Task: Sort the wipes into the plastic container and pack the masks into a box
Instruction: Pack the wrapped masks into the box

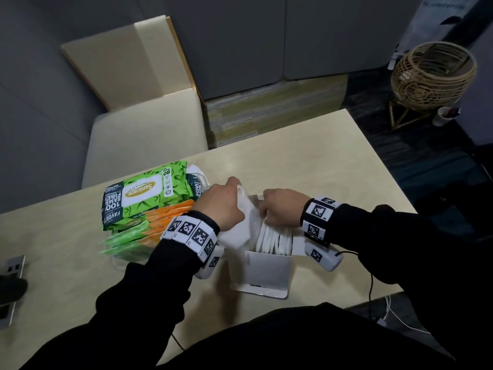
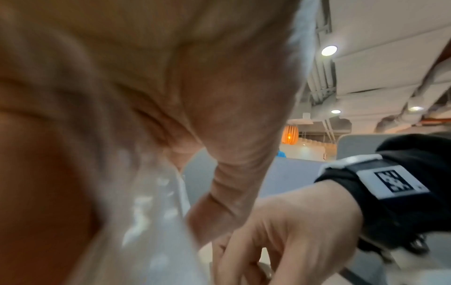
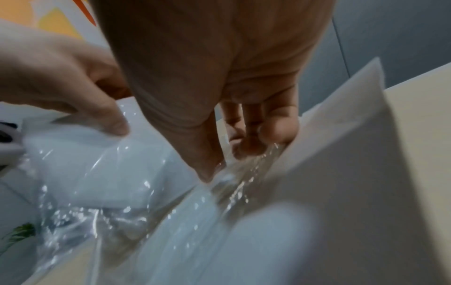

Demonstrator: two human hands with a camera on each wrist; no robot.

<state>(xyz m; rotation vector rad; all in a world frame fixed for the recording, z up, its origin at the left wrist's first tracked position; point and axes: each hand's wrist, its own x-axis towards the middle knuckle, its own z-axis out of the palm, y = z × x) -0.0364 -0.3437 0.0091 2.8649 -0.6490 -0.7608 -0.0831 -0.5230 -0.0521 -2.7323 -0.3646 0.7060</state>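
Note:
An open white box (image 1: 260,273) stands on the table with several wrapped white masks (image 1: 274,240) upright inside. My left hand (image 1: 229,201) grips one more wrapped mask (image 1: 244,222) at the box's left rim; the right wrist view shows this hand (image 3: 73,92) pinching the mask's clear wrapper (image 3: 97,164). My right hand (image 1: 265,217) reaches down into the box, its fingers (image 3: 253,138) and thumb pinching the wrappers by the box flap (image 3: 341,154). Left of the box, green and orange wipes packs (image 1: 144,198) fill a clear plastic container (image 1: 117,263).
The beige table (image 1: 320,166) continues to the right and behind the box. A pale chair (image 1: 144,134) sits at the far edge, a wicker stand (image 1: 432,73) on the floor at right. A socket panel (image 1: 13,265) is set in the table's left edge.

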